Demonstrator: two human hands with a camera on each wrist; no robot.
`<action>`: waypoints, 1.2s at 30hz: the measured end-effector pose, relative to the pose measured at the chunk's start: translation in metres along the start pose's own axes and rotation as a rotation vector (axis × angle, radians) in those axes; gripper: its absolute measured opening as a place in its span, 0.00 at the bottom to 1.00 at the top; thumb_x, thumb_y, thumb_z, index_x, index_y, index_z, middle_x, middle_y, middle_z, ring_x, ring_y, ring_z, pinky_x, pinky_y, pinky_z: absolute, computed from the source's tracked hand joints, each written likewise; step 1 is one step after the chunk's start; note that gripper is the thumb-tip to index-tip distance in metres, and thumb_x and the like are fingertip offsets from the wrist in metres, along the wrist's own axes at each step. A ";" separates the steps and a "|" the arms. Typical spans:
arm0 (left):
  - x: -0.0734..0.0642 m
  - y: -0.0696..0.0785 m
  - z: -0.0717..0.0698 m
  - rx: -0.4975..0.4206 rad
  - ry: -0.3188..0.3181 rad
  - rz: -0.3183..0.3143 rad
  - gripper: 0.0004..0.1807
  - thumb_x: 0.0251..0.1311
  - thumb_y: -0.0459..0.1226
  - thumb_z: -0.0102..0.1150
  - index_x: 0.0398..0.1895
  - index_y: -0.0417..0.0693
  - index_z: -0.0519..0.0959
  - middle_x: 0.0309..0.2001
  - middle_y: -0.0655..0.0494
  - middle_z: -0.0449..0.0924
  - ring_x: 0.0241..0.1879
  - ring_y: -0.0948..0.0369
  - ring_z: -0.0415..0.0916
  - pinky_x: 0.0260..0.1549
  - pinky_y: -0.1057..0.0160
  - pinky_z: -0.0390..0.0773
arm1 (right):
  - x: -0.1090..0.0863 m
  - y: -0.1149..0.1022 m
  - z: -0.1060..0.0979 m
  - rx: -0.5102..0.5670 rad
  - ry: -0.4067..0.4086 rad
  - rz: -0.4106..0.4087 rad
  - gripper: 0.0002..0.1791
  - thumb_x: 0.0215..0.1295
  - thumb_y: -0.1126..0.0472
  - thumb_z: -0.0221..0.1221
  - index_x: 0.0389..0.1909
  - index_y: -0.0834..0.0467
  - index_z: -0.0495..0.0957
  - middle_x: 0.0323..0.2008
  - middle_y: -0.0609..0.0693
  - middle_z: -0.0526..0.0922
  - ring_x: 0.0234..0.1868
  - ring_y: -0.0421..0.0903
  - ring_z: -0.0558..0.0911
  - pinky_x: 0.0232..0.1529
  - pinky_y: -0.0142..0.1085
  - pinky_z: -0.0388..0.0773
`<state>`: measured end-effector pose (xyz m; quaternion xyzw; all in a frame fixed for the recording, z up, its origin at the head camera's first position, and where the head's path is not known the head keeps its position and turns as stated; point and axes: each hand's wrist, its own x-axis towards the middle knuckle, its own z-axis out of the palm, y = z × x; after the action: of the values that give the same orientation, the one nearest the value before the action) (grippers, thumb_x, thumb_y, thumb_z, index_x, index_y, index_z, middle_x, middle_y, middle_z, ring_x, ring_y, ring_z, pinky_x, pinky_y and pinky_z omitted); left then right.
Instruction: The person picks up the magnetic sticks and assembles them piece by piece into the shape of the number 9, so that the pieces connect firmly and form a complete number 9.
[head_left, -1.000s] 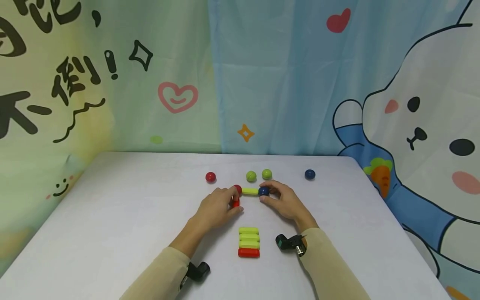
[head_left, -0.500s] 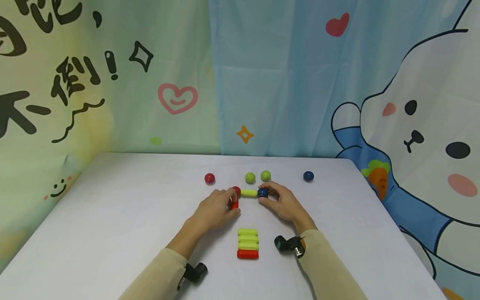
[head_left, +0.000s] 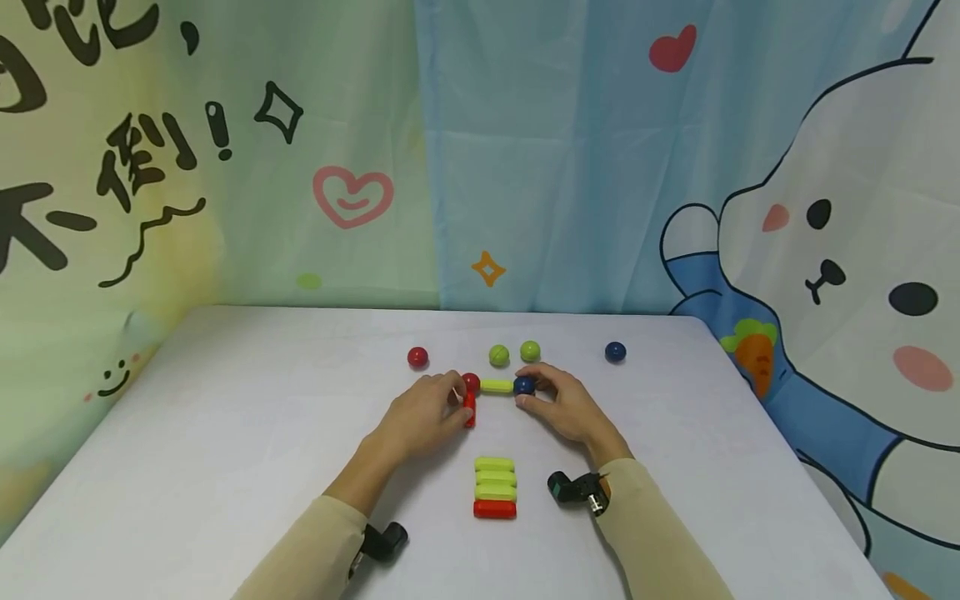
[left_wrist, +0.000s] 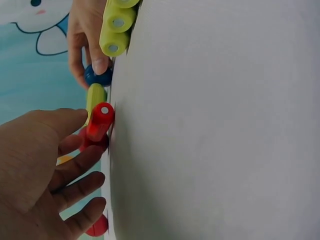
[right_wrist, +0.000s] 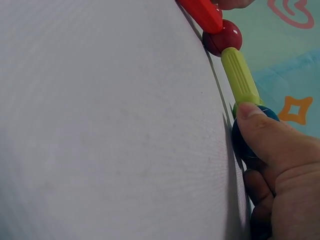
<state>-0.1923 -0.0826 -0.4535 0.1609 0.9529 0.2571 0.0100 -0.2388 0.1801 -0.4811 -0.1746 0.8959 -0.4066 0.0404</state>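
Observation:
My right hand (head_left: 564, 407) pinches a dark blue ball (head_left: 524, 385) between thumb and fingers. From that ball a yellow-green rod (right_wrist: 240, 76) runs left to a red ball (right_wrist: 231, 38). A red rod (left_wrist: 100, 121) joins the same red ball and points toward me, its round silver-grey end (left_wrist: 104, 110) facing the left wrist camera. Beside the red rod is my left hand (head_left: 422, 418), its fingers spread and loosely bent around the rod without gripping it. Whether the left thumb still touches the rod, I cannot tell.
Nearer to me lies a stack-like row of several yellow-green rods (head_left: 495, 478) with one red rod (head_left: 495, 509). Farther back on the white table (head_left: 262, 433) are a loose red ball (head_left: 417, 357), two green balls (head_left: 498, 356) and a blue ball (head_left: 615, 352).
My left fingers have loosened and drawn slightly left, away from the red ball and red rod, showing more of both. The right hand stays on the blue ball.

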 end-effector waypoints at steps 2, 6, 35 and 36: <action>0.000 0.000 -0.001 -0.002 0.013 0.000 0.12 0.67 0.44 0.65 0.49 0.53 0.77 0.41 0.58 0.80 0.43 0.59 0.75 0.43 0.57 0.80 | 0.000 0.000 0.000 0.003 0.002 -0.002 0.22 0.68 0.54 0.67 0.62 0.48 0.78 0.54 0.52 0.82 0.56 0.52 0.77 0.63 0.54 0.71; 0.003 0.000 -0.001 0.002 0.085 0.003 0.14 0.64 0.41 0.66 0.50 0.52 0.78 0.43 0.57 0.80 0.44 0.58 0.75 0.45 0.56 0.81 | 0.000 0.001 -0.001 0.012 0.008 -0.003 0.22 0.68 0.54 0.67 0.61 0.48 0.78 0.54 0.52 0.82 0.56 0.52 0.77 0.63 0.54 0.71; 0.017 -0.036 -0.027 -0.046 0.323 -0.063 0.21 0.59 0.37 0.68 0.56 0.45 0.79 0.57 0.42 0.75 0.56 0.44 0.68 0.55 0.44 0.71 | 0.002 0.002 0.004 0.008 0.002 0.032 0.22 0.68 0.54 0.67 0.62 0.46 0.78 0.57 0.50 0.81 0.58 0.52 0.76 0.65 0.53 0.70; 0.017 -0.036 -0.027 -0.040 0.318 -0.062 0.21 0.59 0.37 0.68 0.56 0.45 0.79 0.57 0.42 0.75 0.57 0.44 0.68 0.55 0.44 0.72 | 0.002 0.002 0.003 0.006 0.002 0.037 0.22 0.68 0.54 0.67 0.62 0.46 0.78 0.57 0.50 0.81 0.58 0.52 0.76 0.65 0.54 0.70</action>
<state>-0.2220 -0.1199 -0.4466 0.0885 0.9417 0.2976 -0.1297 -0.2408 0.1781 -0.4844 -0.1572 0.8977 -0.4088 0.0476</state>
